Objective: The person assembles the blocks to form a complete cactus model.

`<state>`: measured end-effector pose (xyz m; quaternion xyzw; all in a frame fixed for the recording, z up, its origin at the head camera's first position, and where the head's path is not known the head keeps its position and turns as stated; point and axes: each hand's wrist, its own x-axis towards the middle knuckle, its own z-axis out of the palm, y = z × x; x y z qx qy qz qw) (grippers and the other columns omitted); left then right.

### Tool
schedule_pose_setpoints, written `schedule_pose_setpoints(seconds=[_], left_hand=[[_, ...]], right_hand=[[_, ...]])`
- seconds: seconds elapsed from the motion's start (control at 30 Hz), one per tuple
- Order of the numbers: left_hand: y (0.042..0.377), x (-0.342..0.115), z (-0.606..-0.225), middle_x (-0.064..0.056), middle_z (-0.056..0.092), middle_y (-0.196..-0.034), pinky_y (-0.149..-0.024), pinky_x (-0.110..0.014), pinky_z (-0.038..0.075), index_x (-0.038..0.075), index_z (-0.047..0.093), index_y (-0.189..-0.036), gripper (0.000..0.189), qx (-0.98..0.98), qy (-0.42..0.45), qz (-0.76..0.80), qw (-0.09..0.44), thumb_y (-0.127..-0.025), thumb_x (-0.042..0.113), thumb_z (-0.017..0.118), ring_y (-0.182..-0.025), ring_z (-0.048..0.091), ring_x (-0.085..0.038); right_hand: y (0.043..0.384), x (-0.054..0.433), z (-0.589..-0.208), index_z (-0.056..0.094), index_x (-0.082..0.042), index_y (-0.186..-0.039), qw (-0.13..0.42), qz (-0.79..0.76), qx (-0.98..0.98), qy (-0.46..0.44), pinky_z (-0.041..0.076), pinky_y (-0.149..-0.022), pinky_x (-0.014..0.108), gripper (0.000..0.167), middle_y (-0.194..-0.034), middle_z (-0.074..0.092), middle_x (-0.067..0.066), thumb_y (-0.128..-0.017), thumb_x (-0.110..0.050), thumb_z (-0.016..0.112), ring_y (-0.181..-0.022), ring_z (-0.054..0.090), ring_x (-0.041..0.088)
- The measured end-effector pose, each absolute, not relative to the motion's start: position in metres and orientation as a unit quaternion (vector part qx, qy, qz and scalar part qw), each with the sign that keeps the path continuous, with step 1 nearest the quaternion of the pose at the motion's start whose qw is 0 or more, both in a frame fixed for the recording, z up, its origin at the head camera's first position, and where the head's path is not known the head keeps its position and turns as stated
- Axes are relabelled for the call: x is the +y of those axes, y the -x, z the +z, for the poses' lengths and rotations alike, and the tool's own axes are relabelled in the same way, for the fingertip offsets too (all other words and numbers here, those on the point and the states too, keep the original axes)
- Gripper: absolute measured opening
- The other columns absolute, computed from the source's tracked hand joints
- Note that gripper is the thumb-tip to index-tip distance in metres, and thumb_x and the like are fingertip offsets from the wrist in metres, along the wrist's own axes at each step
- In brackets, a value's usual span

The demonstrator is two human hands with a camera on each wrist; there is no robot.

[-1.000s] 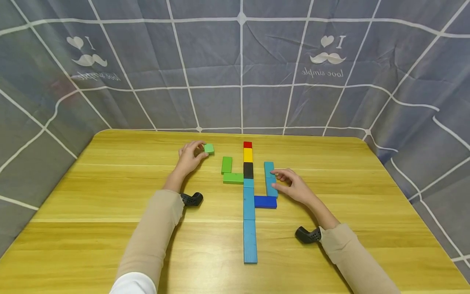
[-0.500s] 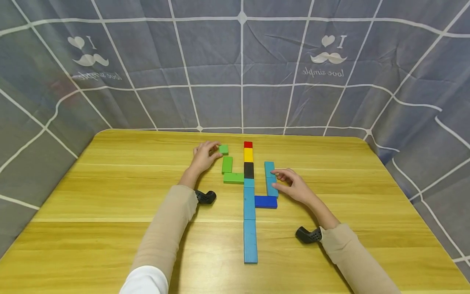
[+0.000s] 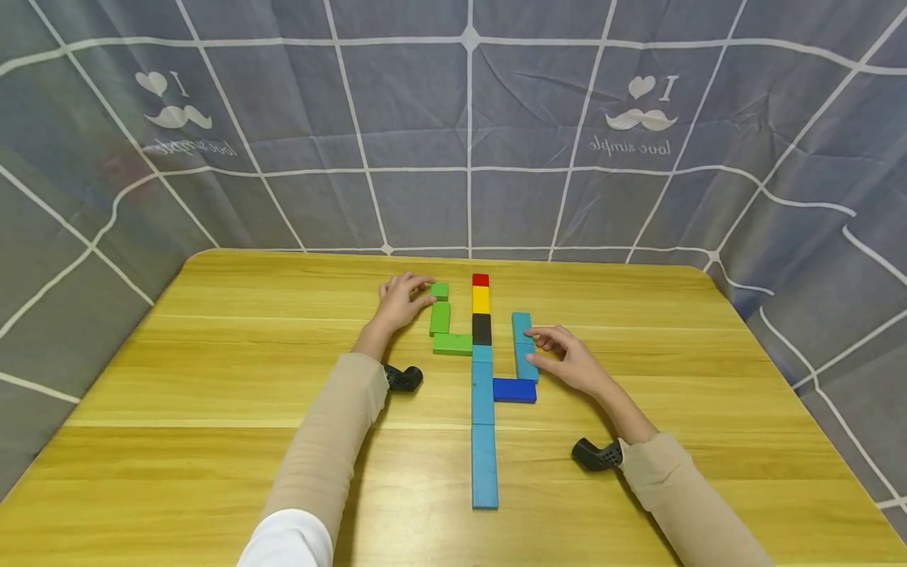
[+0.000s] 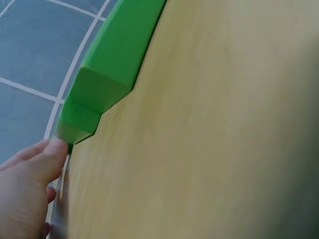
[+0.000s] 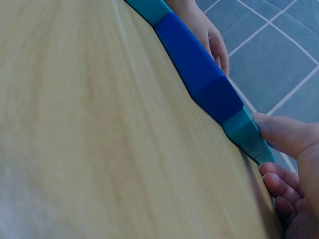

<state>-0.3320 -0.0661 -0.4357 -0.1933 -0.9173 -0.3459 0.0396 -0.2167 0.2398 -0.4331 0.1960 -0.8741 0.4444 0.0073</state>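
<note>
My left hand [image 3: 400, 302] pinches a small green block [image 3: 440, 292] between thumb and index finger, just beyond an upright green block [image 3: 440, 319]. A sideways green block [image 3: 453, 344] joins that one to the central column. In the left wrist view the left thumb [image 4: 56, 149] meets the far end of the green row. My right hand [image 3: 570, 362] rests its fingertips on the right side of two light-blue blocks, a far one [image 3: 520, 327] and a near one [image 3: 526, 362]. Below them a dark blue block [image 3: 515, 390] reaches to the column.
The central column runs from a red block [image 3: 480, 279] through yellow [image 3: 481, 299] and black blocks [image 3: 481, 329] to light-blue blocks [image 3: 484, 465]. All lie on a wooden table [image 3: 177, 394]. A grey-blue curtain [image 3: 411, 102] hangs behind. Each wrist wears a black device [image 3: 597, 454].
My left hand has carried the small green block to the right, bringing it to the far end of the upright green block. The right hand has stayed in place.
</note>
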Motion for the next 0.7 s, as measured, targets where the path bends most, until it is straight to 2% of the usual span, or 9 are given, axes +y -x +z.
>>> schedule_pose_setpoints(seconds=[0.23, 0.7], left_hand=[[0.3332, -0.0664, -0.4332, -0.010, 0.054, -0.112, -0.094, -0.046, 0.016, 0.013, 0.057, -0.124, 0.034, -0.915, 0.173, -0.364, 0.026, -0.096, 0.029, 0.048, -0.107, 0.041, -0.029], [0.3309, -0.0655, -0.4323, -0.010, 0.055, -0.112, -0.096, -0.046, 0.013, 0.012, 0.061, -0.117, 0.030, -0.905, 0.182, -0.383, 0.026, -0.092, 0.027, 0.055, -0.109, 0.040, -0.030]], right_hand=[[0.2210, 0.2433, -0.4396, 0.057, -0.006, -0.121, 0.009, 0.450, -0.870, -0.201, 0.039, -0.078, 0.027, 0.039, -0.098, 0.052, 0.010, -0.084, -0.014, 0.066, -0.090, 0.046, 0.022], [0.2197, 0.2421, -0.4391, 0.058, -0.005, -0.120, 0.014, 0.443, -0.874, -0.198, 0.039, -0.078, 0.026, 0.039, -0.098, 0.052, 0.009, -0.084, -0.014, 0.066, -0.089, 0.046, 0.021]])
